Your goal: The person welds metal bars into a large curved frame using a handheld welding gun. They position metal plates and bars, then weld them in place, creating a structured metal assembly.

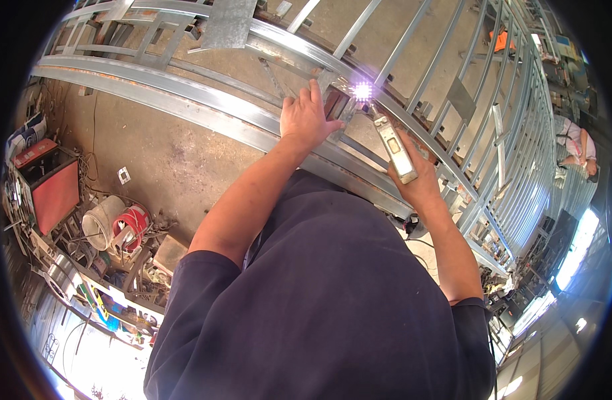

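Observation:
My right hand point(418, 177) is closed round a handheld welding torch point(395, 148), light-coloured and boxy. A bright violet-white glow point(362, 91) burns at the torch's tip, against a joint of the silver metal frame point(206, 95). The glare hides the exact spot being welded. Just left of the glow, my left hand point(304, 119) lies on the frame with fingers stretched out and thumb apart, gripping nothing that I can see. A short, dark, rusty piece of steel point(335, 105) sits between the left hand and the torch.
Long parallel bars point(439, 57) of the frame stretch to the far right. At the left stand a red-sided box point(54, 193), a white bucket point(98, 223) and a red bucket point(134, 223) amid scrap. Another person point(576, 141) is at the far right edge.

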Action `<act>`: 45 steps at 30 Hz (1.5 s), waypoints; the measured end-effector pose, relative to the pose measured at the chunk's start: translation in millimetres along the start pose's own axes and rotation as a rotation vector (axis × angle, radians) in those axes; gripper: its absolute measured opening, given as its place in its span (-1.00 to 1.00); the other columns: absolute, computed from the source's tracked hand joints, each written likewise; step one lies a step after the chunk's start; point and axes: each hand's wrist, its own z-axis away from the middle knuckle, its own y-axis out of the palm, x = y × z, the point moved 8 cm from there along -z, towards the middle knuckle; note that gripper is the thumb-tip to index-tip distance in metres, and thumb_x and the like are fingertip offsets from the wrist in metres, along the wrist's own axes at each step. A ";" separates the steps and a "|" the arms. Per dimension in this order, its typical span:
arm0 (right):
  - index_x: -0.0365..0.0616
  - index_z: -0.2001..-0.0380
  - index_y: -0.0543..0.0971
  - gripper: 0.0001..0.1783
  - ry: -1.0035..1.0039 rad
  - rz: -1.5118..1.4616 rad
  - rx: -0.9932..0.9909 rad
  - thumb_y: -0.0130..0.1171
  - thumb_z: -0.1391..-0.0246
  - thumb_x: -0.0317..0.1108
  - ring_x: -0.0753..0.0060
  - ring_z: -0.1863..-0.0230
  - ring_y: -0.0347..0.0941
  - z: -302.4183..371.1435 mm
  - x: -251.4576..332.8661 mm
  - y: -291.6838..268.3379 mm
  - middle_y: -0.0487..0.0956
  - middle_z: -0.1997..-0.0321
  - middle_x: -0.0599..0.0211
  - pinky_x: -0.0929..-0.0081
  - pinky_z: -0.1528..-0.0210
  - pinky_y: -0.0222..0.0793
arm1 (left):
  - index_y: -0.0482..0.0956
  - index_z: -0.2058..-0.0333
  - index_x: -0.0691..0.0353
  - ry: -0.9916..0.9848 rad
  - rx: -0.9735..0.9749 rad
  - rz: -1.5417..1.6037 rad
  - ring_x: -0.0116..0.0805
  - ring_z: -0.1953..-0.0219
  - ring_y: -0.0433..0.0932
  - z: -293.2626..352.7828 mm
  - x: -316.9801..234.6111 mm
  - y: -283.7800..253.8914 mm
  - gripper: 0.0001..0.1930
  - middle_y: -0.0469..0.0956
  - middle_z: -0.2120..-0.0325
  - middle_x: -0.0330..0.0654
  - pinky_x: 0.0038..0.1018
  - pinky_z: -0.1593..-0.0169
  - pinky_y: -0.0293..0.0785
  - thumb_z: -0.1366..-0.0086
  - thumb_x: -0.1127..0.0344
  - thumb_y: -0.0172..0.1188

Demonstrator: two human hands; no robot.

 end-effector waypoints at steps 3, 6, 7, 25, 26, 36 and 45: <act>0.20 -0.48 0.33 -0.12 -0.012 0.017 -0.004 0.41 -0.09 -0.40 -0.03 -0.50 0.30 1.1 1.6 -1.1 0.56 -0.36 0.16 0.11 -0.60 -0.01 | 0.00 -0.47 0.43 0.002 -0.002 -0.001 -0.04 -0.18 0.59 0.1 0.0 -0.5 0.30 0.52 -0.15 0.16 -0.14 -0.37 0.25 -0.06 -0.39 0.45; 0.20 -0.48 0.33 -0.11 -0.007 -0.002 -0.002 0.42 -0.08 -0.41 -0.02 -0.53 0.26 2.6 0.7 -2.5 0.56 -0.36 0.20 0.09 -0.63 -0.10 | 0.00 -0.47 0.43 0.008 -0.017 0.004 -0.04 -0.18 0.59 -0.4 -0.5 -0.2 0.30 0.52 -0.15 0.16 -0.14 -0.37 0.25 -0.06 -0.39 0.45; 0.20 -0.48 0.33 -0.10 -0.003 -0.004 -0.003 0.42 -0.08 -0.42 -0.02 -0.52 0.26 3.2 1.0 -3.4 0.56 -0.35 0.20 0.08 -0.62 -0.06 | 0.00 -0.47 0.43 0.013 -0.027 0.003 -0.04 -0.18 0.59 -0.6 -0.8 1.1 0.30 0.52 -0.15 0.16 -0.15 -0.37 0.26 -0.06 -0.38 0.46; 0.01 -0.46 0.39 -0.19 -0.058 -0.394 0.426 0.41 -0.14 -0.30 0.46 -0.04 0.53 -18.2 -5.7 -37.5 0.69 -0.09 0.28 0.40 -0.23 0.39 | 0.05 -0.49 0.37 -0.584 -0.850 -0.010 0.22 -0.53 0.02 31.5 147.6 -78.4 -0.11 0.09 -0.45 0.31 0.00 -0.58 -0.15 -0.42 -0.08 0.17; 0.01 -0.45 0.40 -0.19 -0.037 -0.403 0.473 0.42 -0.13 -0.29 0.46 -0.04 0.53 -27.9 -4.3 -31.0 0.69 -0.09 0.29 0.40 -0.23 0.39 | 0.03 -0.49 0.40 -0.661 -0.907 0.010 0.22 -0.53 0.02 36.4 155.3 -80.4 -0.11 0.10 -0.45 0.30 -0.04 -0.59 -0.16 -0.44 -0.09 0.14; -0.19 -0.20 0.52 -0.38 0.194 -0.771 0.813 0.47 -0.10 -0.30 0.55 0.42 0.53 -84.3 -29.1 43.7 0.61 0.28 0.41 0.46 0.34 0.52 | 0.02 -0.51 0.33 -1.010 -1.028 0.134 0.21 -0.48 0.11 49.9 168.1 -80.4 -0.17 0.07 -0.49 0.14 0.01 -0.49 0.14 -0.50 -0.11 0.01; -0.19 -0.17 0.53 -0.41 0.208 -0.857 0.892 0.47 -0.09 -0.32 0.54 0.43 0.53 -97.5 -40.0 59.5 0.60 0.32 0.41 0.47 0.37 0.51 | -0.07 -0.53 0.33 -1.142 -0.865 0.228 0.31 -0.45 0.16 50.1 161.5 -81.6 -0.13 -0.10 -0.55 0.11 0.10 -0.41 0.29 -0.52 -0.19 -0.08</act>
